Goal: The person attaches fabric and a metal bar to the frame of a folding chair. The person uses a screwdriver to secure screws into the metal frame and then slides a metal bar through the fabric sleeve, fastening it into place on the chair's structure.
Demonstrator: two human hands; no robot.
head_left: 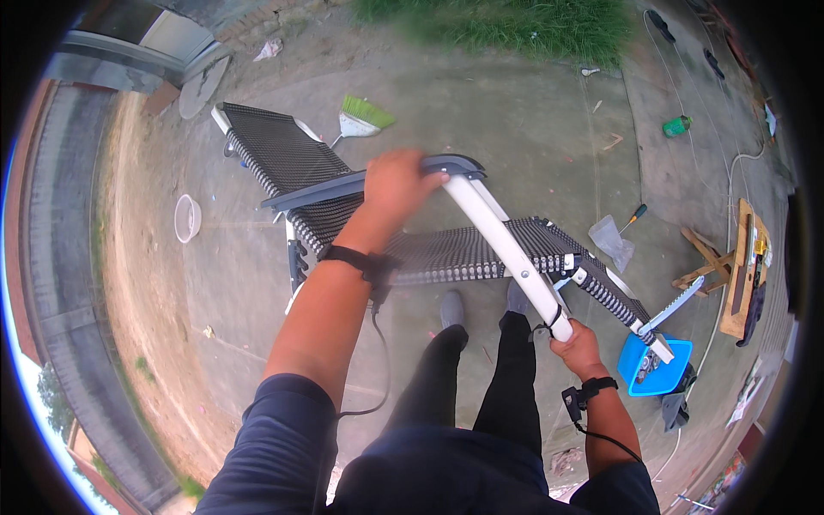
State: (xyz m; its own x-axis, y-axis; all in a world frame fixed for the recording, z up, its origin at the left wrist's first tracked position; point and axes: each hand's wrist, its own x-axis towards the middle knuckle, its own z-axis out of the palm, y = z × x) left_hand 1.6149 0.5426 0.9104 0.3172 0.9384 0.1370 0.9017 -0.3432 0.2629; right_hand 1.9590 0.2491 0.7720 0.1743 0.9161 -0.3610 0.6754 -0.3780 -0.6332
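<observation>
A folding lounge chair (279, 146) with black-and-white woven fabric stretches across the view before me, its backrest at the left and foot end at the lower right. My left hand (396, 187) is wrapped over its grey armrest (330, 189). Around the lower end of a white frame tube (493, 230), my right hand (578, 350) is closed. This tube slants down from the armrest's front end, and a dark tie or cord shows near my right hand. Both wrists wear black bands with cables.
A blue basket (629, 364) of small parts stands under the chair's foot end. Right of it are a wooden stool (736, 275), a screwdriver (635, 216) and a plastic bag (611, 243). A green-bristled broom (362, 120) and white basin (187, 218) lie beyond the chair and left.
</observation>
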